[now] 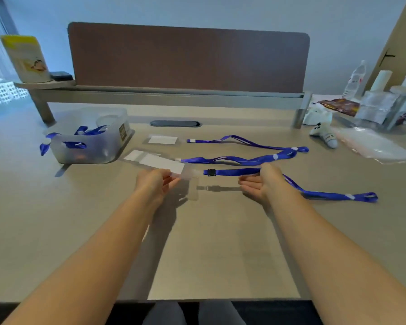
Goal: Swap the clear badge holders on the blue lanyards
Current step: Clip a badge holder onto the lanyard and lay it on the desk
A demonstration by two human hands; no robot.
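Note:
My left hand [156, 184] pinches a clear badge holder [167, 165] with a white card, lifted above the desk. My right hand [261, 181] holds a blue lanyard [239, 171] near its black buckle [211, 172]; the strap trails right to a loop [366, 197]. A small gap separates the held holder from the buckle. A second blue lanyard [234, 159] lies behind, next to another clear holder [136, 156]. A third lanyard [244, 140] lies farther back beside a clear holder [162, 140].
A clear plastic bin [92, 146] with more blue lanyards stands at the left. A brown divider panel [188, 57] closes the back of the desk. Bottles, packets and a plastic sleeve [375, 146] crowd the right side. A white controller [324, 134] lies there too.

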